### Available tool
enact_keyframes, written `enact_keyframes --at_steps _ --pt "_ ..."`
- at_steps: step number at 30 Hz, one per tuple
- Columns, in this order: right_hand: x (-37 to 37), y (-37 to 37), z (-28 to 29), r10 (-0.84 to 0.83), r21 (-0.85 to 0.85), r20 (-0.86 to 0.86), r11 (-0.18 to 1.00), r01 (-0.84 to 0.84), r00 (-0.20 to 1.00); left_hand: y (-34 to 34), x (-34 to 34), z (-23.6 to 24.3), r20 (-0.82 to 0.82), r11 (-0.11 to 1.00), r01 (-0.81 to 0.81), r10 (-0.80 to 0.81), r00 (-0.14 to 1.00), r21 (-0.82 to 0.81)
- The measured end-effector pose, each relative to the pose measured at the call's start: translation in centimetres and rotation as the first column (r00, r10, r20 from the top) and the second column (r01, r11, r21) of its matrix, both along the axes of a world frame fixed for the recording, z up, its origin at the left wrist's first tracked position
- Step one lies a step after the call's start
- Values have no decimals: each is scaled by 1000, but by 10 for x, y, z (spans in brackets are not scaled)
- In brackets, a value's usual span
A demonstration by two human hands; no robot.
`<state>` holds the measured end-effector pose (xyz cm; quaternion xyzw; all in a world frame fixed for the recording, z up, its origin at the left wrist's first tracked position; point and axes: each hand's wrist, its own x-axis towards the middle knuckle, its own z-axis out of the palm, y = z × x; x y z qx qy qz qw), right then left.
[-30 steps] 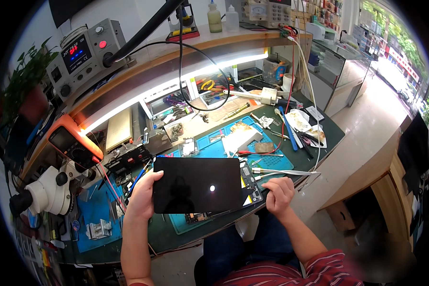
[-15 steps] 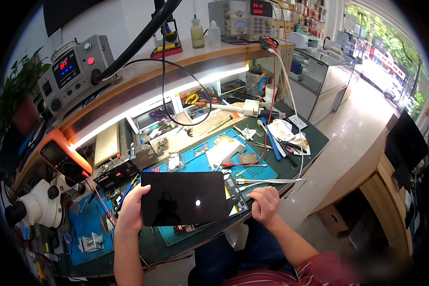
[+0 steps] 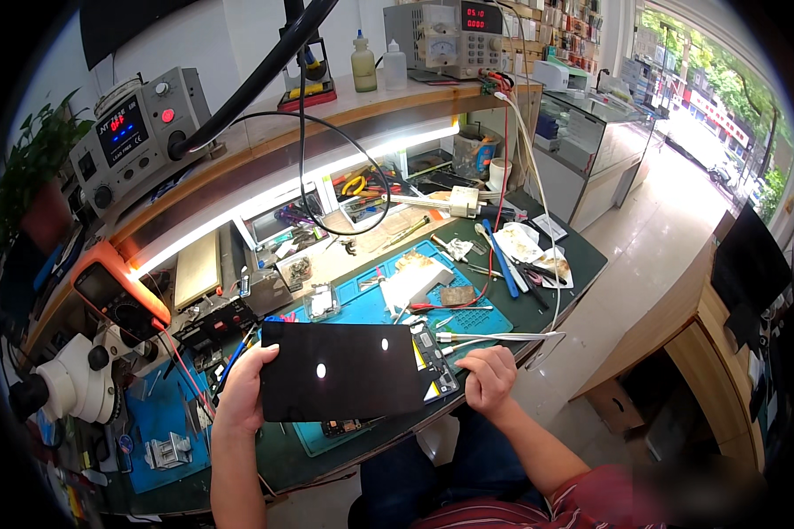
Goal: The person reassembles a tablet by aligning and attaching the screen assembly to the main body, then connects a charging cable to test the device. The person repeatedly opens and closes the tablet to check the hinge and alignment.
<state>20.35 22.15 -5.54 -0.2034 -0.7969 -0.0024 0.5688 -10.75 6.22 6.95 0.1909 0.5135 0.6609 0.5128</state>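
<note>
A flat black glossy tablet screen (image 3: 353, 383) is held up over the bench's front edge, with two bright light spots reflected in it. My left hand (image 3: 245, 383) is closed on its left edge, thumb on the front face; the fingers behind are hidden. My right hand (image 3: 490, 377) hovers just beyond the panel's right end, fingers curled, with no object showing in them. Partly covered by the panel, an opened tablet body (image 3: 438, 366) with yellow and white parts lies on the blue mat (image 3: 494, 319). White cables (image 3: 503, 336) run beside it, close to my right hand.
An orange multimeter (image 3: 119, 291) and a white microscope (image 3: 75, 379) stand at the left. Tweezers, a blue-handled tool (image 3: 500, 260) and stained tissues (image 3: 519, 240) lie on the bench. A power supply (image 3: 450, 40) sits on the shelf; a black hose (image 3: 265, 75) hangs across the upper view.
The black panel has tilted slightly in my left hand; its single reflected spot has become two, in different places. My right hand has stayed nearly still.
</note>
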Motion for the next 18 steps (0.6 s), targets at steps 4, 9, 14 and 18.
enact_keyframes --at_steps 4,9,14,18 --pt "0 1 -2 -2 4 0 1000 2 1000 1 0 1 22 1000 14 -14 1000 -7" --pt "0 0 0 -3 7 -3 1000 3 1000 1 1 3 40 999 33 -34 999 12" --pt "0 0 0 -2 4 -1 1000 2 1000 0 2 3 42 999 41 -42 998 26" --pt "0 0 1 -3 3 0 1000 3 1000 0 0 1 44 999 33 -34 998 19"
